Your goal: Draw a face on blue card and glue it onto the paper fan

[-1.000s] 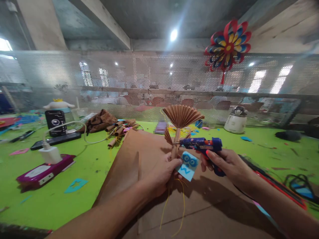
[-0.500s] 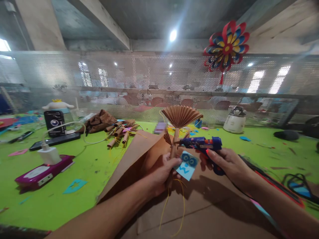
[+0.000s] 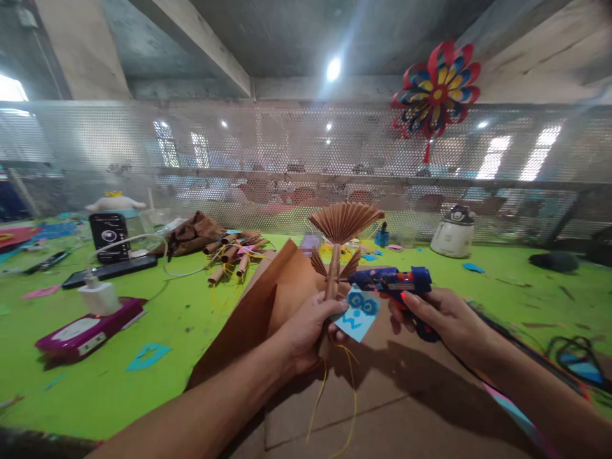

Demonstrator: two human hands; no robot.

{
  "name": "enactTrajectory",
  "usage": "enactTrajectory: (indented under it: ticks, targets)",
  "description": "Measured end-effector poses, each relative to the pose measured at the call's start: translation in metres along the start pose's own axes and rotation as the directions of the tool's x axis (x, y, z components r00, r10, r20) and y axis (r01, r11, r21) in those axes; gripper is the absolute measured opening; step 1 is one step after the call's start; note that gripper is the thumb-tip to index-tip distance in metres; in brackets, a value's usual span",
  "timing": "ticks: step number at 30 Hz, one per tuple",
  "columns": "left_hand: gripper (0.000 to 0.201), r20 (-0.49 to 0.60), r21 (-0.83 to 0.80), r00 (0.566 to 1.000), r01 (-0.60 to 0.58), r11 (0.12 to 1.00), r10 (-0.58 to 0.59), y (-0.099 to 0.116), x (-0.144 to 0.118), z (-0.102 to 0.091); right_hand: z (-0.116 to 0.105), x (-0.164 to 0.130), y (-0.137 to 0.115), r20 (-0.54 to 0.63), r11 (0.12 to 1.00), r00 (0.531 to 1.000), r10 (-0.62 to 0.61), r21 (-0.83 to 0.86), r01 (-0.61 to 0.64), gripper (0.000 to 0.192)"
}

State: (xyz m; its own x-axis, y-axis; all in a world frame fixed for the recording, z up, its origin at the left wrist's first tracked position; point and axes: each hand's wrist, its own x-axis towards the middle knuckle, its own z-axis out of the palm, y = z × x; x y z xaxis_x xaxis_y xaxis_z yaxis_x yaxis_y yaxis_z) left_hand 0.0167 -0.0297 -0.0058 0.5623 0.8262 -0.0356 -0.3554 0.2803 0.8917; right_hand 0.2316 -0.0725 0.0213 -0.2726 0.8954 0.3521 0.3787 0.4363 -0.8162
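My left hand [image 3: 306,328] grips the rolled stem of a brown paper fan flower [image 3: 343,223], held upright over the brown paper sheet [image 3: 382,395]. A light blue paper tag [image 3: 356,313] with a face on it hangs at the stem beside my fingers, and thin yellow strings [image 3: 351,382] trail below. My right hand [image 3: 442,315] holds a blue glue gun [image 3: 389,279], its nozzle pointing left and close to the stem's small side leaves.
On the green table [image 3: 157,319] lie a bundle of brown paper rolls [image 3: 229,252], a white charger on a purple device [image 3: 88,319], a phone on a stand [image 3: 109,234], a white pot [image 3: 453,233] and black cables [image 3: 574,354]. A mesh screen with a paper pinwheel [image 3: 436,83] stands behind.
The left edge of the brown sheet has lifted and folded up against my left forearm. The glue gun's nozzle has drawn back slightly to the right of the stem.
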Motion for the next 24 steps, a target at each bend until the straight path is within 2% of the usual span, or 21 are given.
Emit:
enactTrajectory:
  ticks: [12, 18, 24]
  targets:
    - [0.017, 0.013, 0.014, 1.000, -0.011, 1.000, 0.010, -0.0004, 0.0016, -0.0009, 0.0002, -0.0013, 0.0033, -0.049, 0.999, 0.999, -0.003, -0.033, 0.001, 0.044]
    - [0.017, 0.040, 0.020, 0.999, 0.014, 1.000, -0.015, -0.0017, 0.0022, -0.0027, -0.0019, -0.0003, 0.0051, -0.041, 0.998, 0.999, -0.015, -0.056, 0.012, 0.047]
    - [0.011, 0.007, 0.016, 1.000, -0.018, 1.000, 0.017, 0.0014, 0.0019, 0.0004, -0.0010, -0.0006, 0.0065, -0.018, 0.994, 0.999, -0.028, -0.110, 0.026, 0.046]
